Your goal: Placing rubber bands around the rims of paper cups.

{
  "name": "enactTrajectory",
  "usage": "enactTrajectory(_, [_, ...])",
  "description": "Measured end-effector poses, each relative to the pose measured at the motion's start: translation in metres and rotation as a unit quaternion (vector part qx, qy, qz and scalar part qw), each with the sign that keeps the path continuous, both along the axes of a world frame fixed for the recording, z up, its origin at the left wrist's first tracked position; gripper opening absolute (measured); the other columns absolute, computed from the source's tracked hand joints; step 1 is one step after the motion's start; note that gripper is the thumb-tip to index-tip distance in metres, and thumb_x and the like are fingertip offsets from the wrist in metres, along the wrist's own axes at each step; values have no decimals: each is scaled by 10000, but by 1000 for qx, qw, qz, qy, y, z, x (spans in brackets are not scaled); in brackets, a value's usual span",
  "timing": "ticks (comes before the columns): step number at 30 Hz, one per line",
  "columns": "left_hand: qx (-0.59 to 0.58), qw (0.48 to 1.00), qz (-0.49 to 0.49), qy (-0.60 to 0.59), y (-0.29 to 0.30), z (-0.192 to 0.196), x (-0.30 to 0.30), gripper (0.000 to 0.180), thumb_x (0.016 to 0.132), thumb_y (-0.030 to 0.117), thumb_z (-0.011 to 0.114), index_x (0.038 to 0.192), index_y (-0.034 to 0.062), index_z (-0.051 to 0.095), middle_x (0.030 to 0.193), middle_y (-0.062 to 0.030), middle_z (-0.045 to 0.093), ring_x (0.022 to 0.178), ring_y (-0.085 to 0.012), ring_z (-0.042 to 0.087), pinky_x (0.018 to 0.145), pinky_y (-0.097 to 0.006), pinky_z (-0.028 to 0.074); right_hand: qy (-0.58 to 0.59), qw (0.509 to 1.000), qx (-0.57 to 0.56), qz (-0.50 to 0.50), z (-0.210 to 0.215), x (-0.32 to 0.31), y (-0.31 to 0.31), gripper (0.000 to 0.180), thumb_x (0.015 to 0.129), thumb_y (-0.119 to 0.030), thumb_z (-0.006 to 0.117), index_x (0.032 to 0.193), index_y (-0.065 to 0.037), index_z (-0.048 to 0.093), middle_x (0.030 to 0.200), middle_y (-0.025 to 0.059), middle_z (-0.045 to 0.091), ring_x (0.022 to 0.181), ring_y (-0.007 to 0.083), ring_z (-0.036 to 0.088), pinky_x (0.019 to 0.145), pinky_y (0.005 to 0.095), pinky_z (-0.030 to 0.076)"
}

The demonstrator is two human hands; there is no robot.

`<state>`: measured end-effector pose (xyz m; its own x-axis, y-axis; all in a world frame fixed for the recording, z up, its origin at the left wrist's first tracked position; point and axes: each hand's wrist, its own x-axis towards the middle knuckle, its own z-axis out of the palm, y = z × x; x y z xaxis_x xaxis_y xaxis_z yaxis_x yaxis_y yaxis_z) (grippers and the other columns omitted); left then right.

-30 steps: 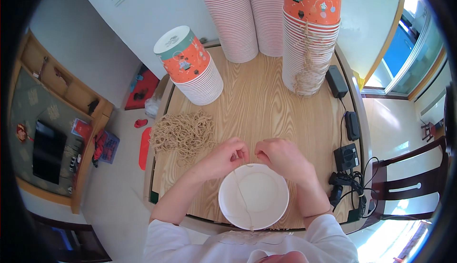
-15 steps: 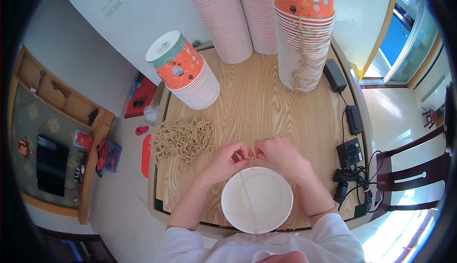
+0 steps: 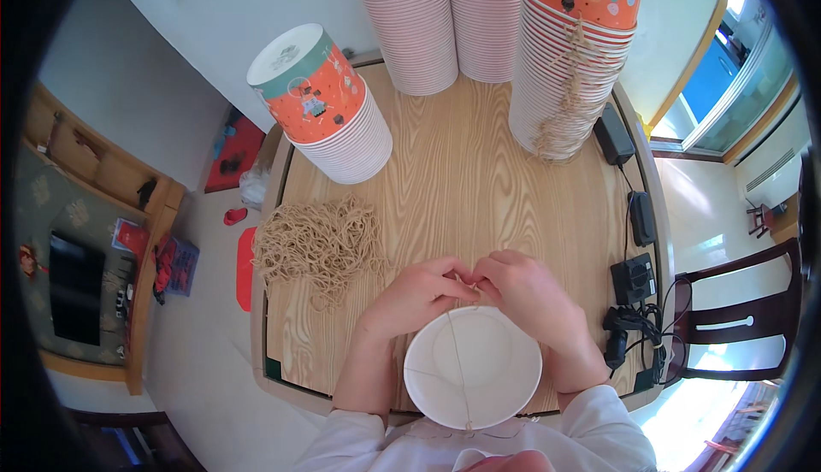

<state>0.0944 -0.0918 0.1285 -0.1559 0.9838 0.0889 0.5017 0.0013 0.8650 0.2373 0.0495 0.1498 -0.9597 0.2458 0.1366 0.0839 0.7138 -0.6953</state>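
Observation:
A round white paper tub [image 3: 513, 382] stands mouth up at the table's near edge, close to my body. Thin tan twine [image 3: 459, 361] stretches across its opening from far rim to near rim, and a fainter strand reaches the left rim. Just beyond the far rim, my left hand [image 3: 421, 294] and my right hand [image 3: 526, 288] meet, fingertips touching. Both are closed in a pinch on the twine's end, though the fingers partly hide it. To the left of my hands lies a loose heap of tan twine [image 3: 321, 245].
A short stack of orange-printed tubs [image 3: 329, 113] stands upside down at the back left. Tall tub stacks [image 3: 406, 36] rise behind, and another stack with twine strands [image 3: 564, 87] is at the right. Black adapters [image 3: 633, 280] and cables line the right edge, near a dark chair [image 3: 735, 322].
My hands have drawn together over the tub's far rim, fingertips now touching where a small gap showed before. The whole view has shifted slightly.

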Motion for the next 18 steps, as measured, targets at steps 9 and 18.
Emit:
enactTrajectory(9, [-42, 997, -21, 68, 6, 10, 3, 104, 820, 144, 657, 893, 83, 696, 866, -75, 627, 845, -276, 610, 728, -381, 496, -12, 999, 36, 4, 2, 0, -1, 66, 808, -87, 623, 845, -33, 630, 827, 110, 617, 814, 323, 592, 704, 417, 488])
enactTrajectory(18, [-40, 998, -24, 41, 5, 6, -3, 110, 806, 145, 679, 857, 53, 648, 891, -83, 586, 879, -282, 582, 745, -389, 477, -66, 996, 58, -4, 6, 2, 0, 67, 790, -96, 648, 829, -46, 628, 807, 97, 607, 797, 308, 585, 695, 404, 486])
